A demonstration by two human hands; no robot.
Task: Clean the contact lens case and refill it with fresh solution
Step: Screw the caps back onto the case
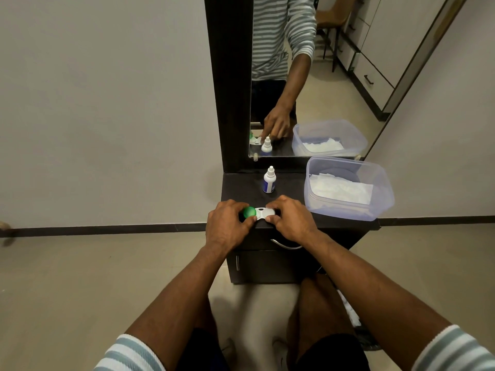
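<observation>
1. While the lens case [263, 213] lies at the front edge of the dark bench [289, 183], the left hand [227, 226] curls its grip round the green cap [249, 212].
2. Right hand [292, 219] pinches the case's white end.
3. Solution bottle [269, 180] stands upright just behind, beside a plastic tub [385, 194].

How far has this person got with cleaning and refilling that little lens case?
Barely started, it seems. Nothing looks done: the solution bottle stands capped behind the hands, and the tissues lie untouched in the plastic tub. In hand: the left hand grips the green cap while the right hand steadies the white contact lens case on the dresser top. Opening, cleaning and refilling remain.
</observation>
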